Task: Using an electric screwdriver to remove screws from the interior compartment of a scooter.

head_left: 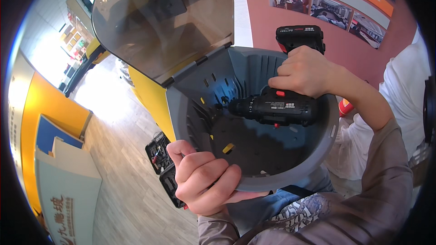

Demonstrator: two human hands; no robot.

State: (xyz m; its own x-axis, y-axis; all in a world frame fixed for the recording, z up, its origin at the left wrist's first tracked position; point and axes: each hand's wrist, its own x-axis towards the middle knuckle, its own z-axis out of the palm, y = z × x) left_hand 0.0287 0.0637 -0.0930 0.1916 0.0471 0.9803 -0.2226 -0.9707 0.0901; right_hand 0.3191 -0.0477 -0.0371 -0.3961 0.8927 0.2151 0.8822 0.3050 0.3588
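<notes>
A black cordless drill point(281, 109) lies level inside a dark grey plastic basket point(324, 152), and my right hand point(302, 72) is closed round its handle. The handle points up and away, its battery point(299, 36) above my fist. The drill's chuck end faces the basket's far left inner wall, where a bluish light falls. Whether the tip touches a screw there cannot be made out. My left hand point(204, 177) grips the basket's near left rim, fingers curled. A smoky see-through lid point(154, 31) stands raised on its hinge. Small yellow marks show inside the basket.
On the wooden floor lies an opened black tool case point(161, 159). A yellow panel point(152, 100) stands behind the basket's left side. At the right is someone in white clothing point(363, 140), with a red object point(345, 107) nearby. A pink wall with photographs point(329, 11) rises beyond.
</notes>
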